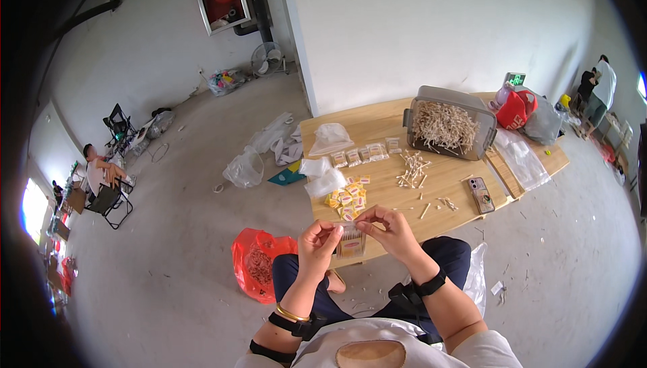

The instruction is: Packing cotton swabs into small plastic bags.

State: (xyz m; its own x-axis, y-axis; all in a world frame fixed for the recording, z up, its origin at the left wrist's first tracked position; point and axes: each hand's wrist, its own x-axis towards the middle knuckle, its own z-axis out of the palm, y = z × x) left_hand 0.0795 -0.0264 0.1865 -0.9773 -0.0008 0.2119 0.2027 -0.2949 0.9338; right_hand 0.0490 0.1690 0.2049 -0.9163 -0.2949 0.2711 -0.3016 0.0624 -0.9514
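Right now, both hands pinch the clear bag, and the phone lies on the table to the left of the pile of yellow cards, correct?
Not quite: the head view shows the phone on the table to the right of the yellow cards. The left hand and right hand do pinch the clear bag.

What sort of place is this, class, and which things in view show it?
Probably a makeshift packing workroom: a grey bin heaped with what look like cotton swabs and a row of small filled packets sit on a wood-toned table, and the floor looks like plain concrete.
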